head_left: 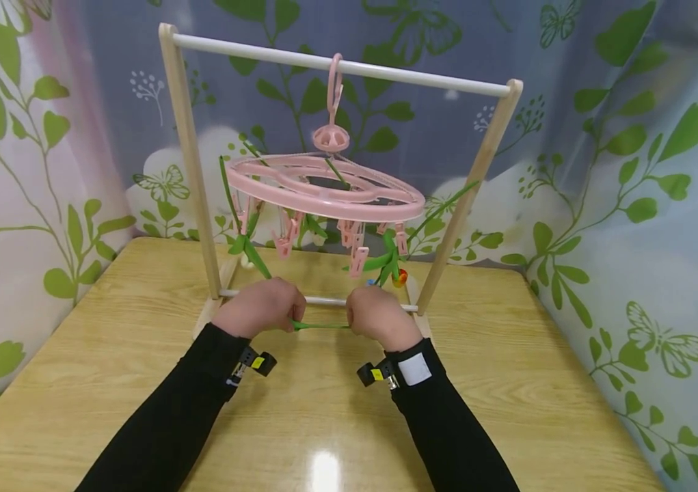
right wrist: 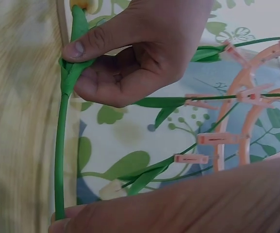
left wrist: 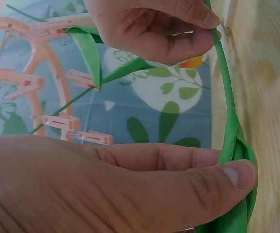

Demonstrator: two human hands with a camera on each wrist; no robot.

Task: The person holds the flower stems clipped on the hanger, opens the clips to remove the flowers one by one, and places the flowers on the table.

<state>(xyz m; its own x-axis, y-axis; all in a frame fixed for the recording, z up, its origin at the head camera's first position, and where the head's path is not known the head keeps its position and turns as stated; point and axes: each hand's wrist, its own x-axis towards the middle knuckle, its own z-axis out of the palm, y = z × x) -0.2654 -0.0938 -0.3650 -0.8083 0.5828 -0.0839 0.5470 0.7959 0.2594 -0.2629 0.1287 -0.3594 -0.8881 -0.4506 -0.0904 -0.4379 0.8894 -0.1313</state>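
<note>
1. The green stem you hold looks like smooth plastic with a low sheen.
2. Its leaf looks thin and matt, lightly speckled at the fold.
3. Before you, the pink hanger looks like smooth, gently glossy plastic; its clips match.
4. The rack's posts look like pale, matt wood; you cannot tell whether the smooth white top bar is metal or plastic.
5. Your table shows wood grain under a glossy finish.
6. Your sleeves are matt black cloth; the backdrop looks like printed cloth.
</note>
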